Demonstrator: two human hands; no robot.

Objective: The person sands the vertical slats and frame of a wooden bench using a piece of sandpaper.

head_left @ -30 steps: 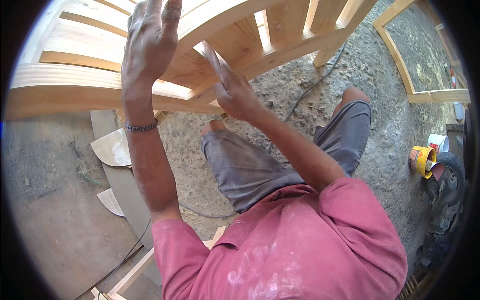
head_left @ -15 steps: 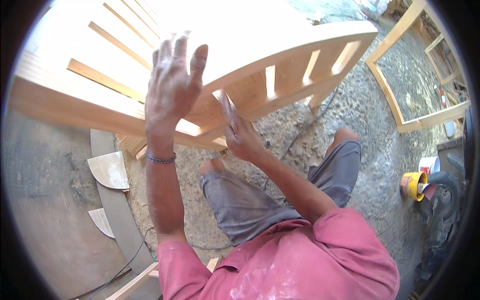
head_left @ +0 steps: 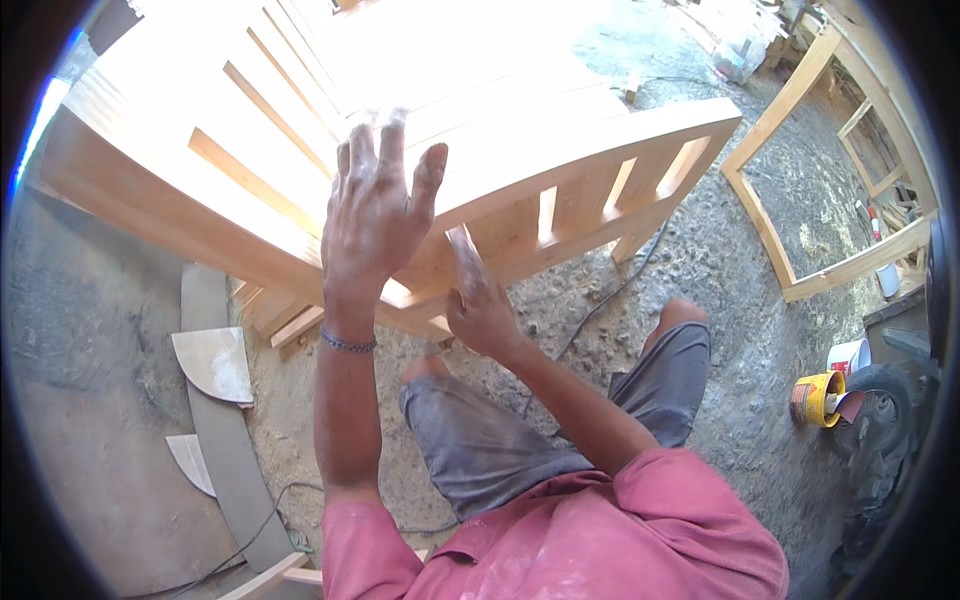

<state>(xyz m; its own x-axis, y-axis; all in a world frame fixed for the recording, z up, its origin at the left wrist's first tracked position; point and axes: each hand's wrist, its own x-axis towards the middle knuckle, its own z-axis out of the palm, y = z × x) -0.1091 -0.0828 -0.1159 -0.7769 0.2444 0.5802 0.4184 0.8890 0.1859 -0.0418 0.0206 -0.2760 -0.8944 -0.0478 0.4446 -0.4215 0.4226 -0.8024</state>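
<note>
A pale wooden slatted piece of furniture, perhaps a bench, stands in front of me, with a curved left rail (head_left: 170,190) and a slotted side panel (head_left: 590,205). My left hand (head_left: 375,215) is over the corner where these parts meet, its fingers stretched out and slightly apart, with nothing visible in it. Just right of it, my right hand (head_left: 484,308) reaches up against the panel's outer face. Its fingers are extended, the tips at a slot near the corner, and the thumb sticks out to the side. Bright glare hides much of the furniture's top.
A wooden frame (head_left: 762,222) stands at the far right. Below it are a yellow tub (head_left: 816,399), a white tub (head_left: 848,356) and a wheel (head_left: 885,410). Curved offcuts (head_left: 215,362) lie on the left. A dark cable (head_left: 598,308) crosses the rough floor.
The view has shifted, so the furniture and floor items sit lower. Both hands keep nearly the same places at the corner and slot, fingers still extended.
</note>
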